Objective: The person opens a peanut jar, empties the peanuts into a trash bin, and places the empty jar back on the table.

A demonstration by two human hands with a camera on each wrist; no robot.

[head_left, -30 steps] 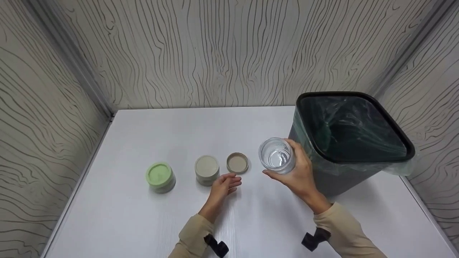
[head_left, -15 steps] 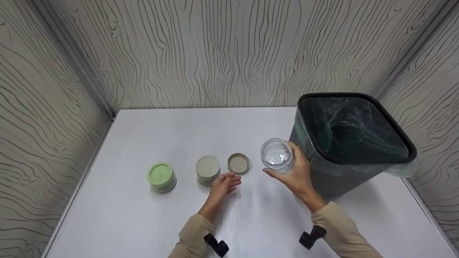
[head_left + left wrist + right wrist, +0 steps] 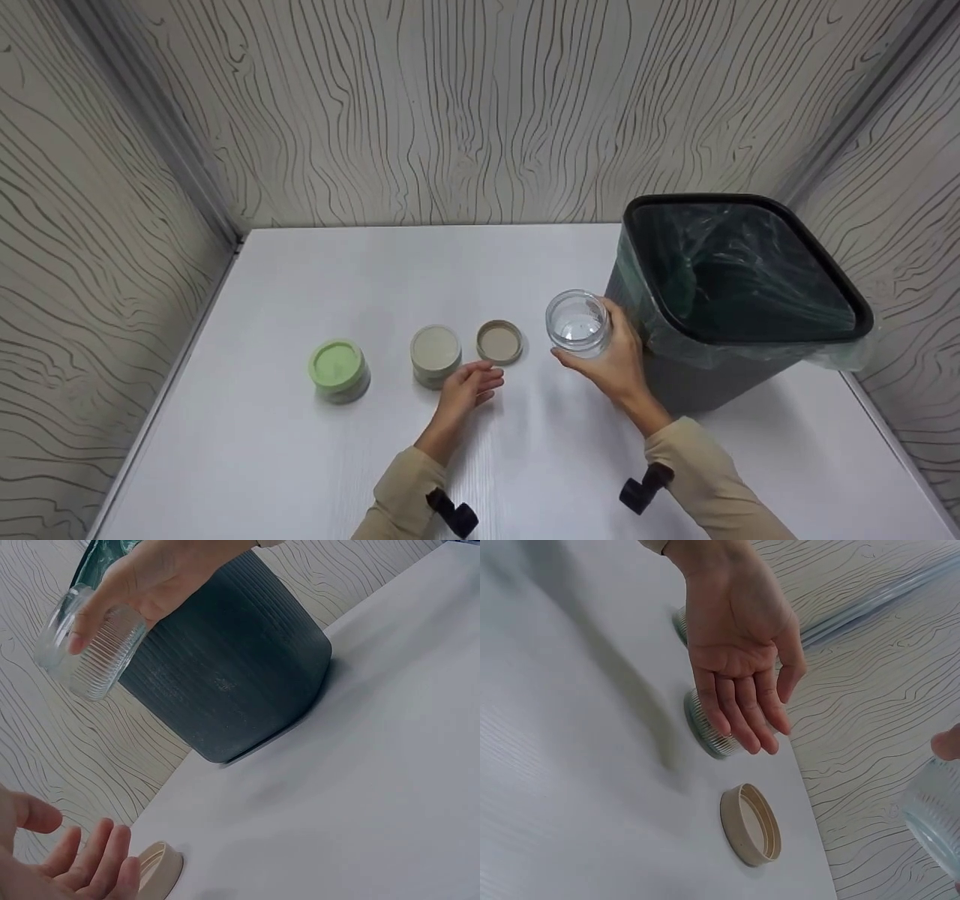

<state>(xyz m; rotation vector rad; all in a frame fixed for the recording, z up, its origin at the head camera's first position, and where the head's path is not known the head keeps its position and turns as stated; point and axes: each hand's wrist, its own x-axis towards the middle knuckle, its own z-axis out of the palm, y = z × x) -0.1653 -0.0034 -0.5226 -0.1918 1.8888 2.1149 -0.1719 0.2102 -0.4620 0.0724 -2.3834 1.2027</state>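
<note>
My right hand (image 3: 611, 358) grips an empty clear ribbed jar (image 3: 577, 323) above the white table (image 3: 300, 465), right beside the bin. The same jar (image 3: 88, 647) shows in the left wrist view under my right hand's fingers (image 3: 112, 589), and its edge (image 3: 934, 814) shows in the right wrist view. My left hand (image 3: 469, 386) hovers palm up with relaxed fingers, holding nothing, just in front of a beige-lidded jar (image 3: 434, 355). A loose beige lid (image 3: 499, 342) lies upside down between the two hands. In the right wrist view the left hand (image 3: 739, 652) hangs over that jar (image 3: 705, 727) and near the lid (image 3: 751, 824).
A dark bin (image 3: 731, 300) with a green bag liner stands at the table's right, close behind the held jar. A green-lidded jar (image 3: 337, 370) stands at the left. Patterned walls close in the table at the back and both sides.
My right hand has moved the clear jar a little away and down, closer to the bin. My left hand has stayed where it was.
</note>
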